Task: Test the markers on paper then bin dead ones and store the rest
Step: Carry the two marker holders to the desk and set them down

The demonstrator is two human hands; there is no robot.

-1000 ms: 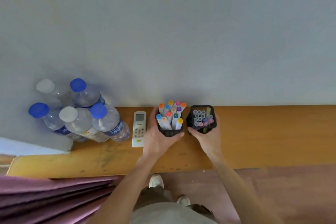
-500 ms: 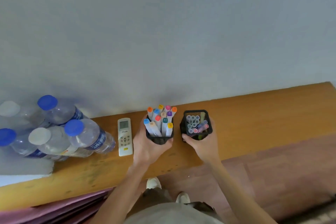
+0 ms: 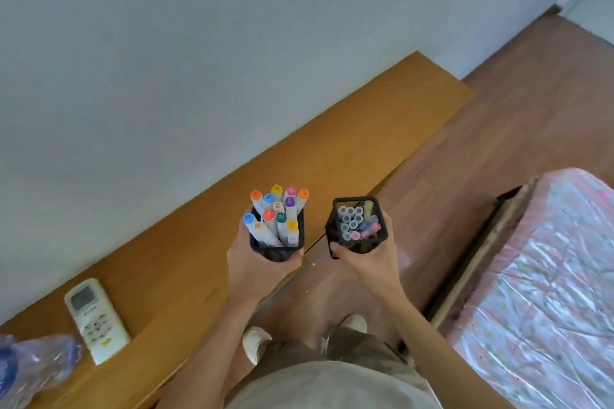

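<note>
- head view: the marker cup (image 3: 278, 244) is being gripped by the left hand (image 3: 255, 262), the pen cup (image 3: 357, 226) by the right hand (image 3: 372, 256).
- both cups, on the desk (image 3: 332, 149) a second ago, are now being carried clear of it; testing is judged not yet begun.

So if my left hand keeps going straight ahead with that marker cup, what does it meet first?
Probably the wall beyond the wooden shelf. The left hand holds the marker cup above it, though depth is unclear.

The left hand (image 3: 255, 262) grips a black mesh cup (image 3: 277, 251) of white markers (image 3: 277, 219) with coloured caps; the right hand (image 3: 372, 256) grips a second mesh cup (image 3: 332, 229) of thinner pens (image 3: 355, 222). A remote (image 3: 95, 319) lies on the wooden table (image 3: 186, 259), beside a blurred bottle (image 3: 33, 365).
</note>
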